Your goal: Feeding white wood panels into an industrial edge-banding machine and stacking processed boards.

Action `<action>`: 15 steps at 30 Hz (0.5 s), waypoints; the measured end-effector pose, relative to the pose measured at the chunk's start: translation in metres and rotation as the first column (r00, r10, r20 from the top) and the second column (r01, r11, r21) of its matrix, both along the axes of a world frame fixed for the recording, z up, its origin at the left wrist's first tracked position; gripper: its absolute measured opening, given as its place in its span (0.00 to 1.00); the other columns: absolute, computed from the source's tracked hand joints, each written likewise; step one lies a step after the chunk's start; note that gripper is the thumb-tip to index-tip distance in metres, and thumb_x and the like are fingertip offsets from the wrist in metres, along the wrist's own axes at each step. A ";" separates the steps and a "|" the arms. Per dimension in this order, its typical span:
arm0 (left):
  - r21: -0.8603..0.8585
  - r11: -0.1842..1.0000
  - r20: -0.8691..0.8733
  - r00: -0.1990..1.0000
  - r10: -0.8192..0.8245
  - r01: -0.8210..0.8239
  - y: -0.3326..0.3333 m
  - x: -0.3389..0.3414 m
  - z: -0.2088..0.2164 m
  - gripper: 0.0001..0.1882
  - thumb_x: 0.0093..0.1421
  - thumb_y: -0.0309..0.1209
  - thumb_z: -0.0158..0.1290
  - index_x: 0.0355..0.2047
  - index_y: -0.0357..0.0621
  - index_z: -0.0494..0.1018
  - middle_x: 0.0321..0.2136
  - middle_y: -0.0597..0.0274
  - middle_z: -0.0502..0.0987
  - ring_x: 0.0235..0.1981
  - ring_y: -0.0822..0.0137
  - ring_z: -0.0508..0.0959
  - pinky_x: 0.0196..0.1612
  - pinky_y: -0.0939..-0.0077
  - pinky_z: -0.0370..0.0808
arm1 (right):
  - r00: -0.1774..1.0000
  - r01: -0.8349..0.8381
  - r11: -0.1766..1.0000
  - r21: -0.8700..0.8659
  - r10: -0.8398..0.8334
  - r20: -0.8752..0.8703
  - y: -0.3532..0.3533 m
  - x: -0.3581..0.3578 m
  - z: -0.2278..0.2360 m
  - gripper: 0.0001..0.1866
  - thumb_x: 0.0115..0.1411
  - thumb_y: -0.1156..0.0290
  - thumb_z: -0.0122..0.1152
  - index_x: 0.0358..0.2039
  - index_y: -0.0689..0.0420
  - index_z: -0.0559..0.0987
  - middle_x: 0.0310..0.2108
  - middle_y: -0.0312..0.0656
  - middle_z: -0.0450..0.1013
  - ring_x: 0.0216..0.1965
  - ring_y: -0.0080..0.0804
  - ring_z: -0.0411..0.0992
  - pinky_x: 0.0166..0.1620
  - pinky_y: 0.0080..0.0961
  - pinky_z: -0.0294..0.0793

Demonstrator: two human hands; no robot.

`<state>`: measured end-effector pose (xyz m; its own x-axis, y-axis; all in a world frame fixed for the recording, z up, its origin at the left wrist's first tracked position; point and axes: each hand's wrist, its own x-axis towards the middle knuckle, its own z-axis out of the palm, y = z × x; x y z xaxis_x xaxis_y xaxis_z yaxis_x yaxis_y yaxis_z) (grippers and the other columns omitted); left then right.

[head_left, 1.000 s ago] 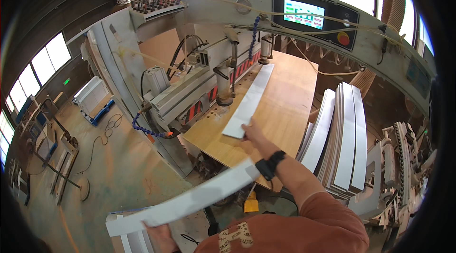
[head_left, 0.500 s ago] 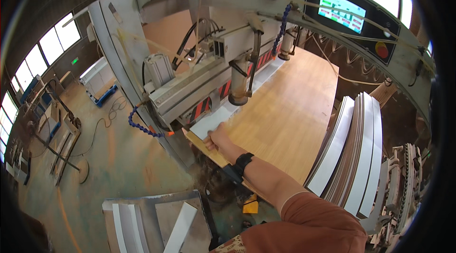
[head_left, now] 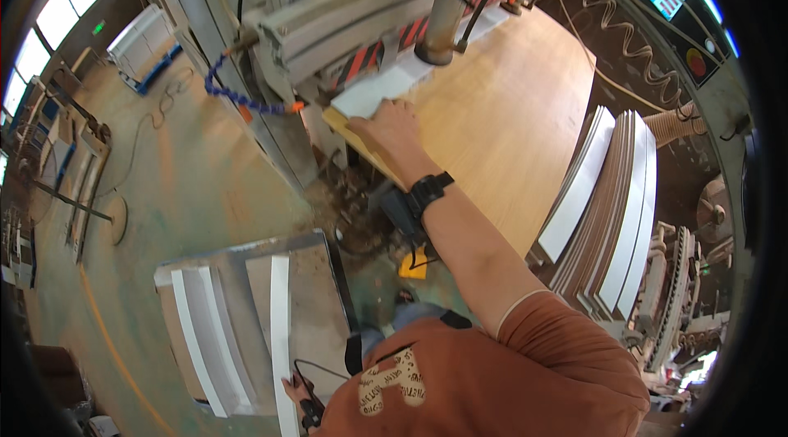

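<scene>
My right hand (head_left: 392,132) lies at the near-left end of a wood-grain panel (head_left: 492,125). Its fingers are curled on the end of a white strip (head_left: 365,94) that runs along the panel's far edge, beneath the machine's beam. At the bottom, my left hand (head_left: 300,392) grips the edge of a long white board strip (head_left: 281,306), its fingers partly hidden. That strip extends over a low board-topped stack (head_left: 316,289). Beside it on the stack lie more white strips (head_left: 201,330).
A machine beam (head_left: 328,22) with a cylindrical press foot (head_left: 439,35) stands over the panel. A blue jointed hose (head_left: 246,100) hangs at its left end. Stacked white-faced strips (head_left: 607,215) stand to the right. A yellow object (head_left: 413,263) lies below the panel.
The view has tilted down, and my left hand has come into sight on the long white strip, which now lies straighter. My right hand's fingers have shifted farther onto the panel-edge strip.
</scene>
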<state>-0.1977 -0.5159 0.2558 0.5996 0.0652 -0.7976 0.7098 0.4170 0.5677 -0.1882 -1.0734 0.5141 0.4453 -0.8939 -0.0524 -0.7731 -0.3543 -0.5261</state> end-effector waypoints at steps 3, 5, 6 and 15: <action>0.121 0.990 0.133 0.988 -0.082 0.066 0.000 0.009 -0.004 0.17 0.57 0.42 0.36 0.17 0.46 0.62 0.09 0.70 0.59 0.09 0.75 0.60 0.10 0.83 0.54 | 0.980 0.195 0.851 -0.487 -0.193 0.055 0.020 0.028 -0.029 0.35 0.39 0.50 0.57 0.40 0.68 0.66 0.42 0.54 0.63 0.49 0.45 0.56 0.51 0.39 0.51; 0.009 1.000 0.026 0.999 -0.018 0.017 -0.001 0.017 0.003 0.19 0.57 0.43 0.35 0.17 0.45 0.62 0.10 0.70 0.59 0.08 0.76 0.60 0.10 0.82 0.54 | 0.971 0.219 0.825 -0.520 -0.133 0.198 0.008 0.024 -0.041 0.35 0.39 0.50 0.55 0.38 0.70 0.66 0.43 0.58 0.61 0.51 0.52 0.49 0.52 0.39 0.44; -0.102 0.994 -0.079 0.996 0.037 -0.045 -0.006 0.019 0.005 0.20 0.57 0.45 0.34 0.18 0.44 0.63 0.10 0.71 0.60 0.08 0.76 0.60 0.09 0.82 0.54 | 0.973 0.222 0.809 -0.545 -0.146 0.179 0.001 0.018 -0.043 0.33 0.38 0.53 0.57 0.37 0.69 0.66 0.41 0.57 0.62 0.48 0.50 0.55 0.50 0.38 0.52; 0.007 0.982 0.266 0.947 -0.182 0.186 0.103 0.008 -0.102 0.13 0.57 0.37 0.38 0.37 0.41 0.63 0.26 0.62 0.68 0.26 0.73 0.69 0.23 0.87 0.65 | 0.961 0.230 0.893 -0.386 -0.145 0.236 -0.027 0.033 -0.043 0.27 0.40 0.58 0.58 0.36 0.65 0.66 0.35 0.56 0.66 0.40 0.49 0.64 0.40 0.37 0.64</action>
